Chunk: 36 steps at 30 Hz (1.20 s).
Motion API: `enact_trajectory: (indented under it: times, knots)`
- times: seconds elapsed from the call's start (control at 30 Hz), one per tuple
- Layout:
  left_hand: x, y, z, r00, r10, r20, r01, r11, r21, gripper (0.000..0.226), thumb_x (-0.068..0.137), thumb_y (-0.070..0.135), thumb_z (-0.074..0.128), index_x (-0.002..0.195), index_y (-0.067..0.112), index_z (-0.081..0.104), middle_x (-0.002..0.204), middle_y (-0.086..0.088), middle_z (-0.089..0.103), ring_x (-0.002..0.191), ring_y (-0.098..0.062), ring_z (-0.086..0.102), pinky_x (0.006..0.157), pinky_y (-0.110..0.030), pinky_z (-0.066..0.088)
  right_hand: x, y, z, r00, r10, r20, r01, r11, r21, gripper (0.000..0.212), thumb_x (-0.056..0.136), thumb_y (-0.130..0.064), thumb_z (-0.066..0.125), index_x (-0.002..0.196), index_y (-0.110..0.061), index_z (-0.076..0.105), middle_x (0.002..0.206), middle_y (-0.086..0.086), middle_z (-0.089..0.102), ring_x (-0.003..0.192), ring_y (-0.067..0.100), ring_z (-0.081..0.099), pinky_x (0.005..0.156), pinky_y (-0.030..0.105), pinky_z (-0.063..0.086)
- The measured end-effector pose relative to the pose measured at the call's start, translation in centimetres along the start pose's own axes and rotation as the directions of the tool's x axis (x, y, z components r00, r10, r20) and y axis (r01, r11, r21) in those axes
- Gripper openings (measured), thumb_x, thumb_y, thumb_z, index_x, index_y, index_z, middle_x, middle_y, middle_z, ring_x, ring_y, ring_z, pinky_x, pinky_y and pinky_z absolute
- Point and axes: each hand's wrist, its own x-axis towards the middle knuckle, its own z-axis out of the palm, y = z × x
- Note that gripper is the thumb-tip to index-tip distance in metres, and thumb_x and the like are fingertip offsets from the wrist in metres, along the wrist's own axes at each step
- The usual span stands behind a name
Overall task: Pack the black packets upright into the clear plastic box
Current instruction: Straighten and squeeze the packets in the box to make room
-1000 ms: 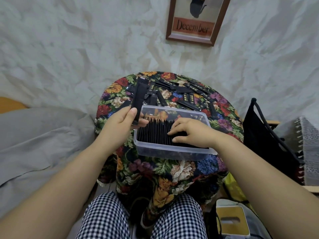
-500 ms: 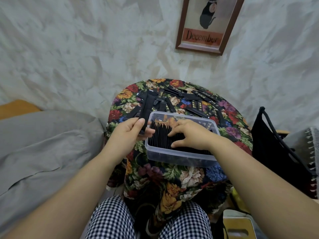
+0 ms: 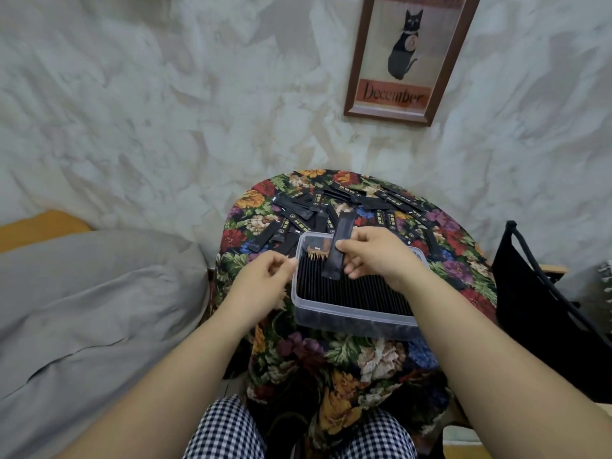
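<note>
A clear plastic box (image 3: 351,315) sits on the floral-covered round table (image 3: 361,359). A dense row of black packets (image 3: 351,291) stands upright inside it. My right hand (image 3: 381,256) pinches one long black packet (image 3: 338,250), held nearly upright over the box's far left part. My left hand (image 3: 265,279) is at the box's left rim, fingers loosely curled, holding nothing. Several loose black packets (image 3: 361,200) lie scattered on the table behind the box.
Grey bedding (image 3: 82,293) lies to the left of the table. A black bag (image 3: 543,309) stands at the right. A framed cat picture (image 3: 404,58) hangs on the wall behind. My checked-trousered knees (image 3: 225,432) are under the table's near edge.
The packet has passed from my left hand to my right hand, which lifted off the packed row. My left hand has dropped to the box's left rim.
</note>
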Motion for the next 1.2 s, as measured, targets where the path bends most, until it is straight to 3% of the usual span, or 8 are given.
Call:
enact_trajectory:
  times: [0.13, 0.4, 0.5, 0.6, 0.67, 0.77, 0.83, 1.2]
  knots:
    - [0.2, -1.3, 0.5, 0.976, -0.173, 0.133, 0.198, 0.958, -0.209, 0.013, 0.096, 0.024, 0.052, 0.093, 0.012, 0.057, 0.077, -0.006, 0.060, 0.058, -0.015, 0.058, 0.055, -0.027, 0.052, 0.7, 0.5, 1.1, 0.995, 0.093, 0.047, -0.083, 0.981, -0.178, 0.019, 0.092, -0.009, 0.059, 0.076, -0.007, 0.049, 0.063, 0.011, 0.058, 0.046, 0.016, 0.057, 0.041, 0.023, 0.049]
    - [-0.8, -1.4, 0.8, 0.937, -0.221, 0.271, 0.311, 0.881, -0.357, 0.013, 0.094, 0.018, 0.056, 0.091, 0.006, 0.051, 0.066, -0.009, 0.059, 0.053, -0.016, 0.060, 0.055, -0.030, 0.056, 0.8, 0.6, 4.7, 0.988, 0.069, 0.136, -0.009, 0.917, -0.398, 0.017, 0.090, -0.020, 0.062, 0.093, -0.009, 0.049, 0.066, 0.009, 0.058, 0.040, 0.014, 0.059, 0.043, 0.026, 0.052]
    - [-0.2, -1.3, 0.6, 0.940, -0.231, 0.252, 0.311, 0.885, -0.346, 0.024, 0.094, 0.030, 0.054, 0.095, 0.007, 0.051, 0.077, -0.010, 0.061, 0.059, -0.017, 0.060, 0.059, -0.031, 0.057, 0.1, 0.7, 4.7, 0.981, 0.089, 0.174, -0.025, 0.941, -0.339, 0.026, 0.095, -0.022, 0.055, 0.113, -0.003, 0.058, 0.075, 0.003, 0.058, 0.049, 0.017, 0.062, 0.054, 0.030, 0.058]
    - [0.8, -1.1, 0.6, 0.951, -0.225, 0.214, 0.289, 0.893, -0.344, 0.030, 0.093, 0.034, 0.056, 0.099, 0.006, 0.051, 0.083, -0.010, 0.060, 0.058, -0.016, 0.060, 0.059, -0.031, 0.057, -0.7, 0.4, 4.3, 0.967, 0.127, 0.222, -0.068, 0.964, -0.258, 0.032, 0.099, -0.019, 0.049, 0.127, -0.005, 0.055, 0.095, 0.003, 0.060, 0.060, 0.020, 0.065, 0.057, 0.028, 0.058]
    - [1.4, -1.0, 0.7, 0.955, -0.209, 0.211, 0.273, 0.897, -0.348, 0.033, 0.091, 0.035, 0.059, 0.101, 0.005, 0.051, 0.080, -0.007, 0.060, 0.057, -0.016, 0.060, 0.060, -0.032, 0.057, -1.2, 0.2, 4.1, 0.963, 0.127, 0.238, -0.072, 0.972, -0.226, 0.026, 0.098, -0.015, 0.051, 0.121, -0.006, 0.058, 0.092, 0.009, 0.063, 0.058, 0.019, 0.065, 0.057, 0.026, 0.058]
    - [1.9, -1.0, 1.0, 0.957, -0.201, 0.209, 0.261, 0.911, -0.319, 0.039, 0.086, 0.038, 0.065, 0.103, 0.006, 0.053, 0.077, -0.005, 0.061, 0.056, -0.014, 0.061, 0.059, -0.031, 0.056, -1.4, 0.4, 4.0, 0.966, 0.118, 0.231, -0.072, 0.978, -0.197, 0.006, 0.092, -0.014, 0.062, 0.093, -0.008, 0.062, 0.077, 0.006, 0.063, 0.053, 0.016, 0.063, 0.058, 0.027, 0.058]
    - [2.2, -0.9, 1.2, 0.958, -0.211, 0.196, 0.264, 0.915, -0.304, 0.039, 0.084, 0.037, 0.068, 0.103, 0.007, 0.052, 0.077, -0.006, 0.061, 0.055, -0.013, 0.060, 0.057, -0.031, 0.057, -1.5, 0.6, 4.1, 0.967, 0.120, 0.226, -0.080, 0.981, -0.179, 0.008, 0.089, -0.014, 0.066, 0.083, -0.011, 0.061, 0.074, 0.007, 0.063, 0.051, 0.015, 0.062, 0.055, 0.025, 0.057]
    - [2.5, -1.1, 1.7, 0.943, -0.244, 0.226, 0.307, 0.900, -0.310, 0.026, 0.090, 0.029, 0.063, 0.094, 0.005, 0.053, 0.057, -0.002, 0.053, 0.041, -0.009, 0.053, 0.044, -0.023, 0.048, -2.1, 1.7, 2.6, 0.984, 0.041, 0.173, -0.014, 0.988, -0.155, 0.001, 0.091, -0.021, 0.063, 0.090, -0.021, 0.065, 0.080, 0.006, 0.068, 0.058, 0.013, 0.064, 0.055, 0.023, 0.054]
